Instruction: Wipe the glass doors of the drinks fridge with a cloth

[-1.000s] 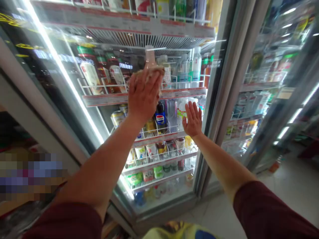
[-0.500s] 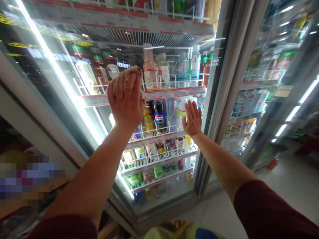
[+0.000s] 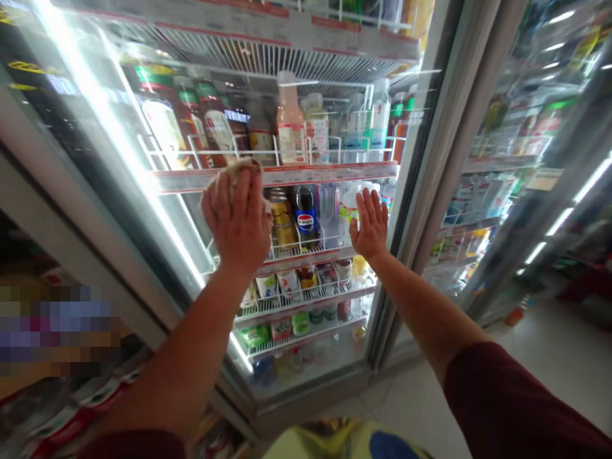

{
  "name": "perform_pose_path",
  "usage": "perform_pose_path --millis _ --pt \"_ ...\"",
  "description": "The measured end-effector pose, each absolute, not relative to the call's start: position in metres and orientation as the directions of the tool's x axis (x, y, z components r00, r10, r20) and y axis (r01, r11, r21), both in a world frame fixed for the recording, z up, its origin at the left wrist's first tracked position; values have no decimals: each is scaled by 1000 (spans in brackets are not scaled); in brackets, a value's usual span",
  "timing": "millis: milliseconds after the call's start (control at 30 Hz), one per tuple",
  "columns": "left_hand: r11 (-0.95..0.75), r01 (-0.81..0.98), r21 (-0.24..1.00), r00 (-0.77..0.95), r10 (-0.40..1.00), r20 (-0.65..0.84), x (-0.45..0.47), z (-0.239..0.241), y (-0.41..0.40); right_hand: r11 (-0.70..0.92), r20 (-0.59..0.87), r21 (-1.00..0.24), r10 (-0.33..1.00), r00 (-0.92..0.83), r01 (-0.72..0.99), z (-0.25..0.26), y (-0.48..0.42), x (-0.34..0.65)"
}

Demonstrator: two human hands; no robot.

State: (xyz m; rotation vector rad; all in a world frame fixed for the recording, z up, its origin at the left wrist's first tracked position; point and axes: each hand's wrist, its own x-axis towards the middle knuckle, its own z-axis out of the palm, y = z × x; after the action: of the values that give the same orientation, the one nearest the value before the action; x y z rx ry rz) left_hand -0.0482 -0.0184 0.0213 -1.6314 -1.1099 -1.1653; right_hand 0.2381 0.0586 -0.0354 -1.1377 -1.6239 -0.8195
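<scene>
From where I stand, the person's left hand (image 3: 236, 220) has a crumpled, pale cloth (image 3: 235, 168) pinned against the glass door (image 3: 95, 185) of the drinks cooler. The palm is pressed flat over the cloth and the fingers are laid across it, so only the top edge of the rag peeks out above the fingertips. The cloth sits on the pane just below the red price rail (image 3: 329, 173), to the left of the Pepsi bottle (image 3: 305, 213) and the gold can (image 3: 283, 218) on the shelf behind the glass. The right hand (image 3: 370, 223) holds nothing. It is spread open with its fingers up, flat against the same pane near the door's metal frame (image 3: 421, 159), and I read that as a brace to stop the door swinging. To wipe well here, I would say the pressure should come through the whole palm rather than the fingertips, so the rag stays bunched under the hand and does not slip out sideways. Overlapping passes would suit a pane this broad. The bright light strip (image 3: 124, 153) down the left side glares hard enough to hide smears, so it seems worth checking that area from an angle. The bracing hand is bare on the glass and may leave its own print, so its spot probably wants a wipe too.
</scene>
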Motion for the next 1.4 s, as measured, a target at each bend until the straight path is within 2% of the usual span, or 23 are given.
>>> perform_pose_path --millis 100,200,267,433,533,667,733,867,933,1067,1133,1200,1333,1400 --pt "-345 934 -90 188 261 947 -25 -31 -22 369 957 7 267 -114 929 -36 59 239" --pt "-397 900 -179 327 344 880 -15 -66 -24 384 962 7 249 -111 923 -38 59 240" --pt "-353 923 -156 285 350 892 -21 -56 -24 390 965 6 239 -107 921 -39 60 240" --pt "-268 963 28 42 251 967 -41 3 -26 407 976 17 192 -103 913 -41 60 239" --pt "-297 954 28 66 299 952 -34 -26 -30 405 976 17 192 -104 914 -41 59 239" --pt "-327 943 -65 190 365 912 -28 -79 -35 399 980 35 168 -110 916 -41 60 239" --pt "-303 949 -82 188 340 921 -34 -70 -33 394 979 38 170 -113 918 -42 60 239" --pt "-249 968 12 58 272 961 -49 -17 -29 383 976 23 191 -104 924 -41 60 239" --pt "-243 969 36 32 270 962 -50 -18 -30 379 972 13 213 -101 925 -41 59 239" --pt "-271 963 -7 99 328 940 -40 -80 -36 383 971 16 213 -105 924 -40 60 239" --pt "-294 955 -37 141 342 929 -39 -97 -36 392 974 26 197 -112 920 -40 61 240" --pt "-292 955 -56 148 305 941 -44 -81 -32 395 975 33 187 -116 918 -41 61 240" --pt "-243 970 -17 68 204 977 -57 -11 -21 384 973 24 202 -109 923 -40 60 240" --pt "-234 972 -11 61 209 976 -57 -8 -22 385 968 15 225 -110 923 -40 59 240"
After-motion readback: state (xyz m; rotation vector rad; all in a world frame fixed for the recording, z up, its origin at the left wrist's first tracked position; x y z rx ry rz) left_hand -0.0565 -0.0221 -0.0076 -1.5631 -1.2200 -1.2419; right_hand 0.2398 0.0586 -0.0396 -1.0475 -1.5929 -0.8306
